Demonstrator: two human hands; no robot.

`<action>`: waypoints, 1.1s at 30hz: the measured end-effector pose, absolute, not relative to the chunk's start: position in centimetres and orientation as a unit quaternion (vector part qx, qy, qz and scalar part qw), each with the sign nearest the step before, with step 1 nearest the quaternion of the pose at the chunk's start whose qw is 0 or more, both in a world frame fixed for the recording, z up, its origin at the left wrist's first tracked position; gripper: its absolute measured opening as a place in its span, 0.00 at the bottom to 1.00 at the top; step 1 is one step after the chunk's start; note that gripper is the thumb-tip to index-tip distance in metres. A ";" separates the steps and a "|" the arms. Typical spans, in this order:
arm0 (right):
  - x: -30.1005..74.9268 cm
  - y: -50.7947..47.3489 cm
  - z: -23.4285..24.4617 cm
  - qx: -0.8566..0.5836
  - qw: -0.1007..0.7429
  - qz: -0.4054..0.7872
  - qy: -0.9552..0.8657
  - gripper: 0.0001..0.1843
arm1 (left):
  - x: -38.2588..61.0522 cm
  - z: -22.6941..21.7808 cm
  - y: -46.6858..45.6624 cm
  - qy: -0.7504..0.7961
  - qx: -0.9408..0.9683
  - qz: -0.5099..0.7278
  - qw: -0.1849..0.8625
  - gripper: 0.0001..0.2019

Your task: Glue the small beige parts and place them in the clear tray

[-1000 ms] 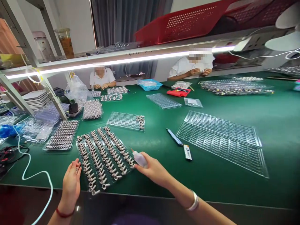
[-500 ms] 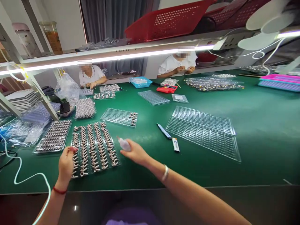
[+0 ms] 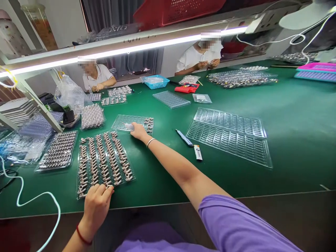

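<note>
Small translucent squeeze bottle [image 3: 129, 126] sat in your right hand [image 3: 138, 131], fingers closed round it, over the clear gridded tray [image 3: 123, 122] beyond the full one. Your left hand [image 3: 96, 203] pinched the near edge of the clear tray of grey metal fittings [image 3: 102, 159]. Risk, as you stood: your forearm crossed low above those fittings; a dip could sweep rows loose.

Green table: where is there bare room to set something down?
The table is bare on its right, beyond the empty trays, and along the near edge below the pen. The left is crowded: the left hand grips the filled tray, and the right hand holds a small bottle over another tray.
</note>
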State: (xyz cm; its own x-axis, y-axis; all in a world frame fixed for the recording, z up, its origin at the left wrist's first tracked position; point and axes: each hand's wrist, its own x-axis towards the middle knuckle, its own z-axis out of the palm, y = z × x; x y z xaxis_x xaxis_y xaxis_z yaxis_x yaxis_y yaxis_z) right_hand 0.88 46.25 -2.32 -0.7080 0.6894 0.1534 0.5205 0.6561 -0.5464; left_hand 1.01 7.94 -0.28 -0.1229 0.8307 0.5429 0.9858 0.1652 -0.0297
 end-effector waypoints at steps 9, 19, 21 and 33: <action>5.4 48.2 -2.4 -0.361 0.160 0.205 -0.895 0.18 | -0.1 -0.5 8.1 -0.719 -0.625 -0.126 0.277 0.11; 11.5 47.0 -2.3 -0.322 0.165 0.221 -0.906 0.14 | -4.5 -0.1 7.9 -0.737 -0.605 -0.096 0.284 0.15; 12.1 46.2 -2.3 -0.312 0.172 0.229 -0.906 0.13 | -5.5 0.0 7.7 -0.739 -0.603 -0.095 0.286 0.15; 13.8 40.8 -2.5 -0.249 0.212 0.269 -0.906 0.11 | -8.5 -0.1 7.3 -0.737 -0.602 -0.113 0.287 0.16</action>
